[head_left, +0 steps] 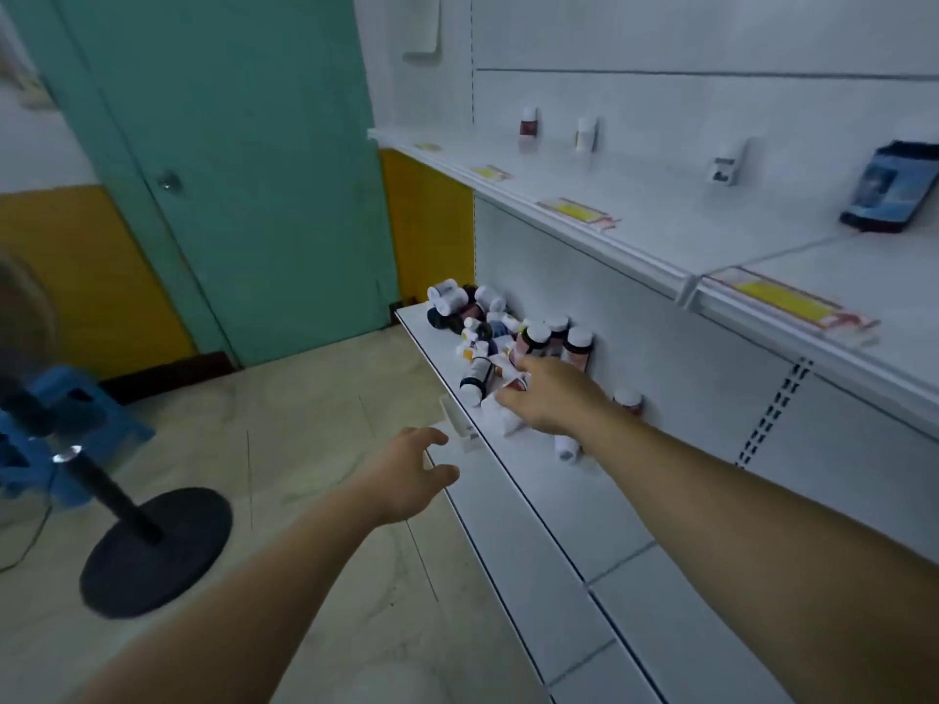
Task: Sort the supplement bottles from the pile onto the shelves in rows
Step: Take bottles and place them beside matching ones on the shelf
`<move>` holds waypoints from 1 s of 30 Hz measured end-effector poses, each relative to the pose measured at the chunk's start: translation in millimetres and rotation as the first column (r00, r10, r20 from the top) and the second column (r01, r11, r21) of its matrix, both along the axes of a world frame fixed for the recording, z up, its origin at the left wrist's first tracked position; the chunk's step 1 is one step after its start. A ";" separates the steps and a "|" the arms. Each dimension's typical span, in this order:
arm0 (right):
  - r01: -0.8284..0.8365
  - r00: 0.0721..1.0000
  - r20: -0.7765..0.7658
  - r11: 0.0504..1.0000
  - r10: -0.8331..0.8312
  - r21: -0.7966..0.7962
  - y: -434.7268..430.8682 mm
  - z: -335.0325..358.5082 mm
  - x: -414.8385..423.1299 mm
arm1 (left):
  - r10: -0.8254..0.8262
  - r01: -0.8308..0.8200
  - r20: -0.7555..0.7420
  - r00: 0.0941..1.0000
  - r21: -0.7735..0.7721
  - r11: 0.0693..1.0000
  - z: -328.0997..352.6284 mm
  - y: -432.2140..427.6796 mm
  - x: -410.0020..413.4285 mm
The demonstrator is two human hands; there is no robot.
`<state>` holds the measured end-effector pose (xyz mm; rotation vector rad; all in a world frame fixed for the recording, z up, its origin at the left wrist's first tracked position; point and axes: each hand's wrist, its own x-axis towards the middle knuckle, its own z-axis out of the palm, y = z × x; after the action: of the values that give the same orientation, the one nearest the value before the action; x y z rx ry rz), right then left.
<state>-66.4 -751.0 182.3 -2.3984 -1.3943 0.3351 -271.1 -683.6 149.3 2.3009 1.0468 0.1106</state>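
Observation:
A pile of supplement bottles (475, 325) lies jumbled at the far left end of the lower white shelf (569, 505). Three dark bottles (556, 340) with white caps stand upright against the back panel beside the pile. My right hand (551, 396) reaches over the near edge of the pile, its fingers curled over a white bottle (500, 416) lying on its side. Another bottle (629, 401) stands by the back panel behind my wrist, and a white one (566, 446) lies under my forearm. My left hand (411, 472) hovers in front of the shelf edge, fingers spread, holding nothing.
The upper shelf (660, 231) carries three single upright bottles (528, 121) spaced apart and a dark blue box (889, 188) at the right. A black round-based stand (152, 546) and a blue stool (66, 424) stand on the floor at left, before a green door (244, 170).

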 end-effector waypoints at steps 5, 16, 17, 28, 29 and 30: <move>0.018 0.999 -0.038 1.000 -0.018 0.013 120.5 -19.4 21.7 | -0.043 0.043 0.010 0.999 0.009 0.999 -17.6 131.4 29.5; 0.251 0.967 -0.041 0.966 -0.253 -0.062 359.0 -48.1 77.4 | -0.261 0.260 -0.099 0.960 -0.019 0.965 -33.0 422.9 92.6; 0.259 0.964 -0.038 0.964 -0.262 -0.062 370.4 -49.7 82.0 | -0.284 0.284 -0.131 0.950 -0.024 0.959 -32.4 441.7 100.4; 0.364 0.915 -0.153 0.927 -0.375 -0.091 511.6 -118.7 162.4 | -0.321 0.296 -0.132 0.938 -0.178 0.939 -76.2 616.3 208.6; 0.383 0.903 -0.172 0.919 -0.393 -0.089 522.0 -125.4 166.5 | -0.322 0.294 -0.134 0.937 -0.190 0.937 -78.8 629.9 218.7; 0.402 0.893 -0.182 0.911 -0.412 -0.089 531.0 -130.6 169.3 | -0.319 0.289 -0.128 0.939 -0.210 0.934 -81.0 643.2 229.7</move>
<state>102.9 -220.0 51.7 -2.5371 -0.7773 0.4822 -41.4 -40.4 68.3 2.2935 0.7251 -0.2914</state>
